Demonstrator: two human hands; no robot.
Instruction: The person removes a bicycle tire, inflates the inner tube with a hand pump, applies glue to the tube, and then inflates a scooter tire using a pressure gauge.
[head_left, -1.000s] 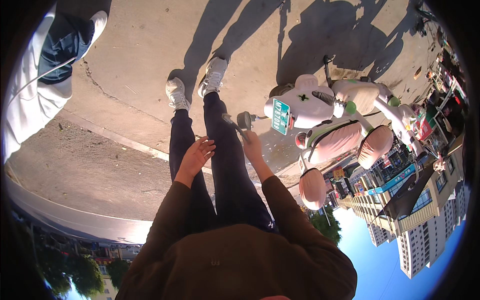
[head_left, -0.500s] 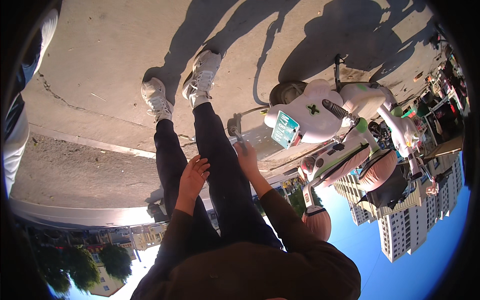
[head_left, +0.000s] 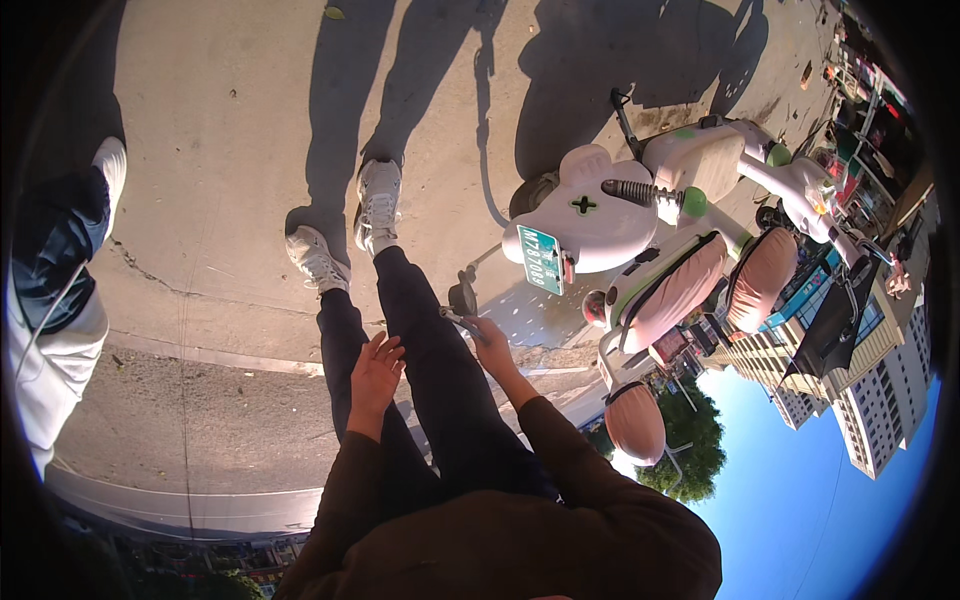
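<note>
My right hand (head_left: 491, 348) is closed around the grey handle of a tool (head_left: 461, 296) with a dark rounded part at its far end. A thin pale line runs from that end toward the rear of a white scooter (head_left: 590, 230); I cannot make out the tool's exact kind. In front of my left thigh, my left hand (head_left: 375, 376) is open, palm turned up and fingers loosely apart, with nothing in it. The scooter stands to the right, beyond my right hand, with a green plate (head_left: 540, 260), a spring shock absorber (head_left: 630, 191) and pink seats (head_left: 672, 292).
Another person's leg in white trousers (head_left: 62, 380) and a white shoe (head_left: 110, 185) are at the left edge. Cracked concrete ground (head_left: 220, 150) lies around my white sneakers (head_left: 378, 203). A lowered kickstand (head_left: 625, 120) supports the scooter. Buildings (head_left: 870, 400) rise at the right.
The view has shifted, bringing more of the other person in at the left. My left fingers have opened out a little, and more of the tool in my right hand shows.
</note>
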